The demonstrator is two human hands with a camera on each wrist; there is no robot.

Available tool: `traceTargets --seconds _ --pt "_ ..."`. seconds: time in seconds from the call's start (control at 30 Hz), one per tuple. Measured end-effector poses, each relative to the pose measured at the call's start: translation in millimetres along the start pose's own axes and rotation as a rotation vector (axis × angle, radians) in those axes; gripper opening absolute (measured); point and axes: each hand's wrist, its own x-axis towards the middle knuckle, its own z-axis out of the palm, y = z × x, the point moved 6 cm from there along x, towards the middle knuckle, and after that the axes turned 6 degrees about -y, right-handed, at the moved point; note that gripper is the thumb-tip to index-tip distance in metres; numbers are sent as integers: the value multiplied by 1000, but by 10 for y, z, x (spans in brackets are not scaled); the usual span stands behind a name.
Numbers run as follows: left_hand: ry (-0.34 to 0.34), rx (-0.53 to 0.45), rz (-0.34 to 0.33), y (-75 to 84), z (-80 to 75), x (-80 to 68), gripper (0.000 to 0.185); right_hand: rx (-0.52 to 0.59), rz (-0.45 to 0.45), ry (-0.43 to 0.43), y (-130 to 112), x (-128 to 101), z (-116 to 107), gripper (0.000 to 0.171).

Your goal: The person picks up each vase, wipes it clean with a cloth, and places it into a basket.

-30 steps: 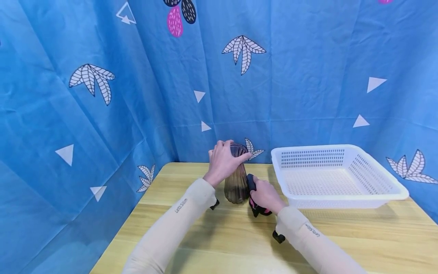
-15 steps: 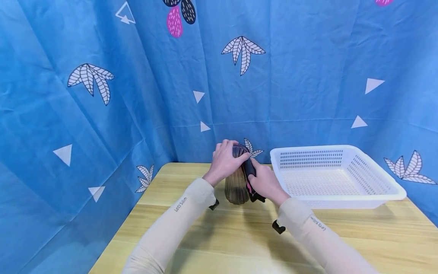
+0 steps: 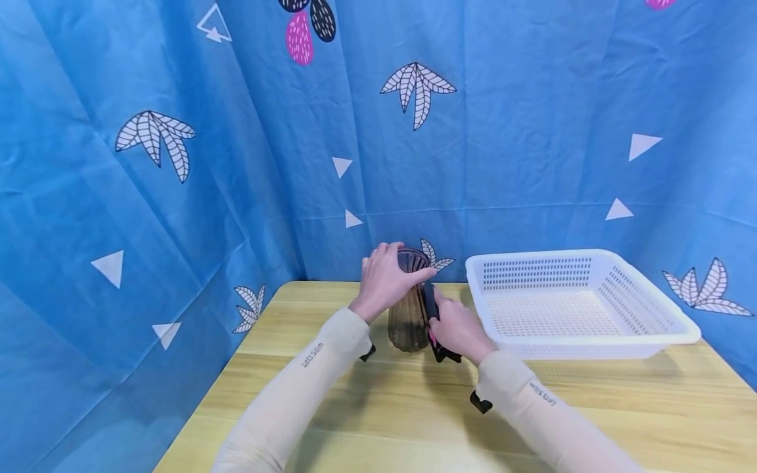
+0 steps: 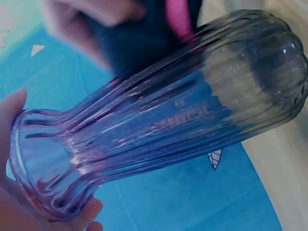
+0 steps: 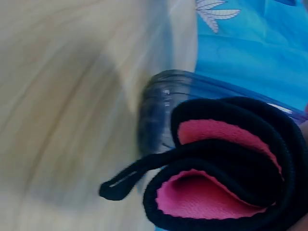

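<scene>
A ribbed, see-through glass vase (image 3: 408,325), tinted purple-brown, stands on the table. In the head view my left hand (image 3: 386,276) grips it around the flared rim, thumb on the right side. My right hand (image 3: 458,328) holds a folded black cloth (image 3: 432,303) with a pink inner face against the vase's right side. The left wrist view shows that cloth (image 4: 139,41) lying along the ribs at mid-height, slightly blurred. Loose pink-and-black folds and a hanging loop of the cloth (image 5: 221,197) fill the right wrist view, in front of the vase's base.
A white perforated plastic basket (image 3: 582,341) sits on the right of the wooden table (image 3: 390,420), just beyond my right hand. Behind the table hangs a blue patterned curtain (image 3: 520,144).
My right hand has carried the cloth up along the vase's side, then slightly back down. My left hand keeps its grip at the rim, the vase tilting only a little.
</scene>
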Motion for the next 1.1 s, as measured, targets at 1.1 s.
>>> traceTargets --seconds 1.1 --pt "-35 86 -31 -3 -26 7 91 75 -80 41 -222 -113 -210 71"
